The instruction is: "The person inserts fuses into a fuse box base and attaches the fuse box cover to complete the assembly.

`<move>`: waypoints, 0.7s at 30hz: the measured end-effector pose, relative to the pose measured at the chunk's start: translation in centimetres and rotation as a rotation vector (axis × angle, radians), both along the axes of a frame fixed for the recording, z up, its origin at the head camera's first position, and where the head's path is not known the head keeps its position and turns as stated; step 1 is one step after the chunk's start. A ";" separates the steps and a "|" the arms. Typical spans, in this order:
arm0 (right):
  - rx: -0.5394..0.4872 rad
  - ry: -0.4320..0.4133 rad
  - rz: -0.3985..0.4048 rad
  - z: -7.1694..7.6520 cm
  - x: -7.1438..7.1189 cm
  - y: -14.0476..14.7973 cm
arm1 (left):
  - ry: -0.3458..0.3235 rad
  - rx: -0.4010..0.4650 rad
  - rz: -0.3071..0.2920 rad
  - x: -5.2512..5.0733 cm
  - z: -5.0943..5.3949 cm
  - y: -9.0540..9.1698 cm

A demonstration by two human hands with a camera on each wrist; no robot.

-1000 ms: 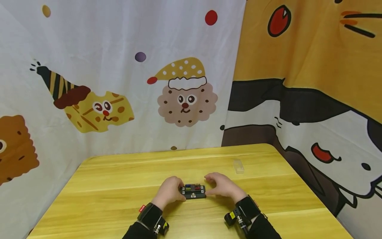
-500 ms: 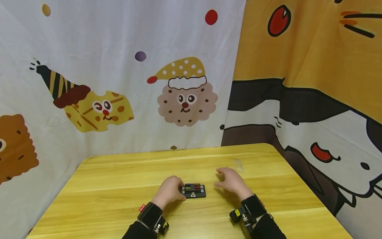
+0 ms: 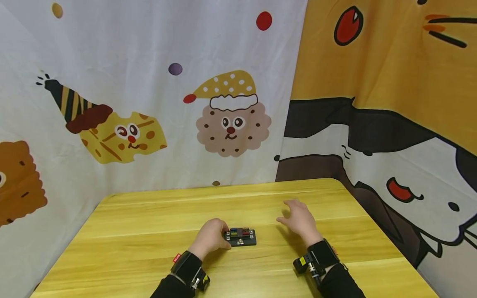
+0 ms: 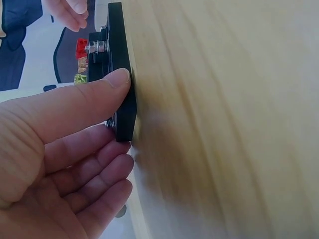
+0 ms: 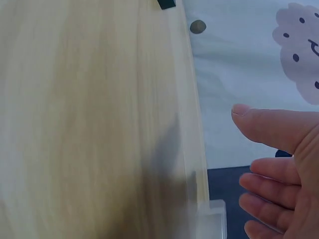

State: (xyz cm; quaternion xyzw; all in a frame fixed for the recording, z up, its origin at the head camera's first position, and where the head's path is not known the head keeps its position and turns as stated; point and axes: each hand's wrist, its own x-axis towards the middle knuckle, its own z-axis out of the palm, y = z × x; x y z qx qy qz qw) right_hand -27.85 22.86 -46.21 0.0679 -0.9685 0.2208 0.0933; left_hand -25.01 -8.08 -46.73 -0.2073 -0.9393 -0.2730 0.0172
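A black fuse block point(image 3: 240, 237) with small blue, yellow-green and red fuses and metal terminal screws lies flat on the table. Its left end is held by my left hand point(image 3: 210, 237). In the left wrist view, the thumb point(image 4: 89, 102) presses the near edge of the block's base point(image 4: 121, 74), while the fingers lie along the other side. My right hand point(image 3: 299, 220) hovers over the table to the right, fingers spread and holding nothing. Close to it in the right wrist view is a clear plastic cover or box point(image 5: 212, 221), partly out of frame; the right hand hides it in the head view.
The yellow wood-grain table point(image 3: 156, 215) has rounded far corners. Just beyond its far edge hangs a printed cloth point(image 3: 149, 82), and another cloth point(image 3: 391, 82) closes off the right side. Black straps with small cameras point(image 3: 190, 273) sit on both wrists.
My right hand has left the fuse block's right end and moved away to the right and farther back, covering the clear plastic piece. My left hand stays at the block.
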 end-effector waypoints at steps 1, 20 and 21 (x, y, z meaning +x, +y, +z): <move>0.000 0.005 -0.007 0.1 0.0 0.2 | -0.003 0.000 -0.001 0.0 0.0 0.0; -0.027 -0.051 -0.091 -0.4 -1.5 2.6 | -0.039 0.000 0.012 -0.1 0.2 0.0; -0.029 -0.062 -0.096 -0.4 -1.6 2.7 | -0.041 -0.002 0.013 -0.1 0.1 0.0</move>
